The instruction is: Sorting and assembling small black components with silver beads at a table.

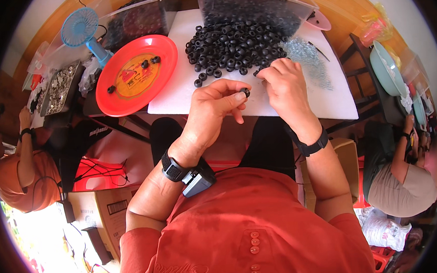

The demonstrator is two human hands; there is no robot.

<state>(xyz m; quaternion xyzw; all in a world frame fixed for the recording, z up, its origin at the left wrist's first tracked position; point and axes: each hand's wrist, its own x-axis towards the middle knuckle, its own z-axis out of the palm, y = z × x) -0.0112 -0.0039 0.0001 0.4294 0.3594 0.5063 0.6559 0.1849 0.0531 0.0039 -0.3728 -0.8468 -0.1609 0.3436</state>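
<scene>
Between the thumb and forefinger of my left hand [211, 109] is a small black bead-like piece [245, 92], round with a hole. My right hand [286, 88] is a short way to the right of it, fingers curled and pinched together at the front edge of a heap of black bead-like pieces [231, 44]. What those fingertips hold, if anything, is hidden. Just beyond my right hand lies a scatter of small clear bluish pieces [307, 57] on the white board [177, 96].
A red round tray [109, 103] with several black pieces stands at the left, beside a blue fan [80, 27]. Clear plastic bins [291, 11] line the back. People sit at both sides, one in an orange shirt [25, 181], one in a grey-brown shirt [401, 191].
</scene>
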